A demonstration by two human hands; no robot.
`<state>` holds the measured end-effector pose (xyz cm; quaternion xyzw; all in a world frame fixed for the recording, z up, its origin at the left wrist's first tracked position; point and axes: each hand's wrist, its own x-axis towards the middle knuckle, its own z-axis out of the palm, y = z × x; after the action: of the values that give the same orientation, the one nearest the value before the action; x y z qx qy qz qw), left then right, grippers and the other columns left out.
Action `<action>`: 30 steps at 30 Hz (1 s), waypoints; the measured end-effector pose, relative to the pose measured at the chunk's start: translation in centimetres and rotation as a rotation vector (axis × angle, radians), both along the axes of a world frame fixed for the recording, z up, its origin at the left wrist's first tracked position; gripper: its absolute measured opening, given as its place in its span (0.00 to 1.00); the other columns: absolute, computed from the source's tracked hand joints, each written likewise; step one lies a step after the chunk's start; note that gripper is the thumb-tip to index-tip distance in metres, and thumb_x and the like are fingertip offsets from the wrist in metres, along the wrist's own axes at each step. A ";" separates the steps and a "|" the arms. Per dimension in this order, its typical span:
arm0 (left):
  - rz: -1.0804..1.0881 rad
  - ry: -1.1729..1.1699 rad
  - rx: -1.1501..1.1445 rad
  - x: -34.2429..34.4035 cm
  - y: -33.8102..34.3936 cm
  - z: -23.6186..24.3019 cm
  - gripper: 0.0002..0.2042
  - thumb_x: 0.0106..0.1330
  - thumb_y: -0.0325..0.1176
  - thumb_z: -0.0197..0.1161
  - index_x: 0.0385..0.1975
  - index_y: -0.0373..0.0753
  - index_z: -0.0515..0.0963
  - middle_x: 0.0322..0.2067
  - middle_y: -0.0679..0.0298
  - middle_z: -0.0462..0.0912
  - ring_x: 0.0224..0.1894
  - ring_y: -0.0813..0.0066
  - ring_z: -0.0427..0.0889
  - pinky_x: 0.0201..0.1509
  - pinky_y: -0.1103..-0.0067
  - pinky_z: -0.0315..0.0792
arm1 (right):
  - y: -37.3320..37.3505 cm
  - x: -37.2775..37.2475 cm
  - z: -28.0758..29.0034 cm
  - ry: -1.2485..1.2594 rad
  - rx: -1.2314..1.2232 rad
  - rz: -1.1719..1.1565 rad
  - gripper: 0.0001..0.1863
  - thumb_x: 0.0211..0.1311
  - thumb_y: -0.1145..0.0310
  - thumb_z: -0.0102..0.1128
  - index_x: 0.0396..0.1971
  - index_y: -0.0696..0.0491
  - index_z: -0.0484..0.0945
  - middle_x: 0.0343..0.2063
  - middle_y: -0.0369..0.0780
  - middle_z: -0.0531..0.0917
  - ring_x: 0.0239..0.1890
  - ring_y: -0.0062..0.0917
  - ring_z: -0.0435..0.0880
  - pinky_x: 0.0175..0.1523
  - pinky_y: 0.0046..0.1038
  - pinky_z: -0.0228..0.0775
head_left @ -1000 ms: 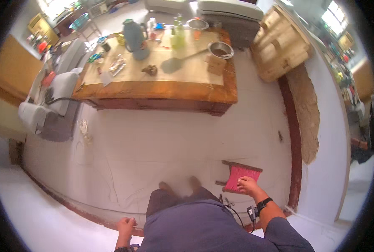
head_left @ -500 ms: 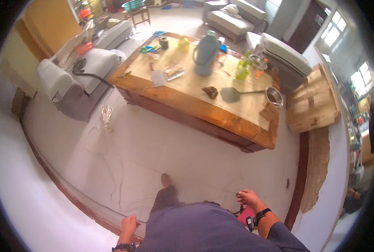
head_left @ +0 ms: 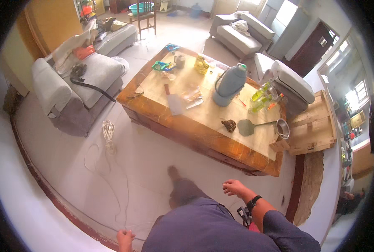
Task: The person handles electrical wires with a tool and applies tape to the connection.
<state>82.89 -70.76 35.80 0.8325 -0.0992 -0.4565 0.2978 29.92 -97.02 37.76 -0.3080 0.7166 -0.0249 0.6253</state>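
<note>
Bent at the elbow, my right arm brings my right hand (head_left: 236, 187) in front of my body, between me and the low table. Its fingers curl loosely with small gaps, and I see nothing in them. At the bottom edge, my left hand (head_left: 125, 239) hangs beside my left hip, its fingers half bent and slightly apart, touching nothing visible. A black strap (head_left: 254, 203) circles my right wrist, with a small black-and-grey device (head_left: 244, 215) beside it. Something pinkish-red (head_left: 254, 227) shows behind my right forearm; its kind is hidden.
On the wooden table (head_left: 182, 130) stand a blue-grey thermos (head_left: 230, 85), a cleaver (head_left: 174, 104), a spatula (head_left: 246, 127), a metal bowl (head_left: 282, 128) and bottles (head_left: 260, 103). A coiled white cord (head_left: 108, 133) lies on the floor. Sofas (head_left: 88, 84) and a wooden panel (head_left: 315, 128) flank the table.
The table appears nearer and lower in view as my body moves forward. My right hand has swung forward and inward; my left hand has dropped toward the bottom edge.
</note>
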 end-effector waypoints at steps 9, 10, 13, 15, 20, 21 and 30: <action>0.033 0.012 0.175 3.6 -13.7 3.5 0.09 0.64 0.28 0.58 0.37 0.27 0.74 0.32 0.54 0.81 0.30 0.70 0.84 0.31 0.79 0.77 | -19.2 7.4 -3.6 -0.052 0.054 0.023 0.23 0.66 0.59 0.57 0.56 0.55 0.70 0.43 0.44 0.81 0.41 0.33 0.82 0.44 0.36 0.76; 0.074 0.009 0.122 4.0 -14.9 3.8 0.10 0.65 0.30 0.57 0.37 0.27 0.74 0.32 0.55 0.81 0.31 0.70 0.84 0.31 0.79 0.77 | -21.6 9.0 -3.2 -0.073 0.036 0.047 0.22 0.66 0.60 0.57 0.55 0.56 0.71 0.42 0.44 0.81 0.39 0.32 0.82 0.43 0.33 0.75; 0.148 0.040 0.103 5.6 -18.4 4.8 0.11 0.67 0.33 0.55 0.37 0.28 0.74 0.32 0.57 0.81 0.31 0.70 0.84 0.31 0.79 0.76 | -28.5 13.4 -1.6 -0.062 0.012 0.112 0.22 0.66 0.61 0.56 0.55 0.57 0.71 0.42 0.43 0.81 0.38 0.31 0.82 0.42 0.31 0.75; 0.183 0.073 0.130 7.0 -20.8 5.0 0.13 0.68 0.35 0.54 0.37 0.28 0.75 0.32 0.58 0.81 0.31 0.70 0.84 0.32 0.78 0.75 | -32.4 15.8 -1.2 -0.145 -0.046 0.136 0.21 0.67 0.61 0.55 0.54 0.58 0.71 0.41 0.42 0.81 0.37 0.29 0.82 0.40 0.29 0.74; 0.301 0.149 0.171 11.5 -25.8 5.2 0.16 0.70 0.39 0.52 0.35 0.29 0.75 0.31 0.58 0.81 0.31 0.72 0.83 0.31 0.78 0.74 | -38.9 21.2 -0.8 -0.136 -0.068 0.167 0.21 0.67 0.60 0.55 0.53 0.58 0.72 0.39 0.43 0.81 0.38 0.31 0.82 0.40 0.29 0.75; 0.317 0.151 0.169 12.7 -26.4 4.7 0.16 0.70 0.40 0.53 0.34 0.29 0.76 0.29 0.59 0.81 0.30 0.73 0.82 0.31 0.79 0.74 | -39.7 21.6 -1.1 -0.149 -0.036 0.158 0.20 0.67 0.59 0.55 0.53 0.57 0.72 0.39 0.43 0.81 0.38 0.31 0.83 0.39 0.30 0.75; 0.177 0.101 0.133 26.5 -39.3 4.3 0.17 0.64 0.44 0.60 0.29 0.33 0.79 0.26 0.60 0.83 0.26 0.77 0.80 0.28 0.78 0.72 | -45.2 32.3 -0.4 -0.110 0.007 0.059 0.17 0.66 0.61 0.54 0.50 0.54 0.72 0.38 0.42 0.80 0.35 0.30 0.83 0.35 0.30 0.77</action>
<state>109.38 -110.06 40.10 0.8320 0.0204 -0.4752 0.2856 62.22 -142.25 37.34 -0.3251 0.6718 -0.0210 0.6652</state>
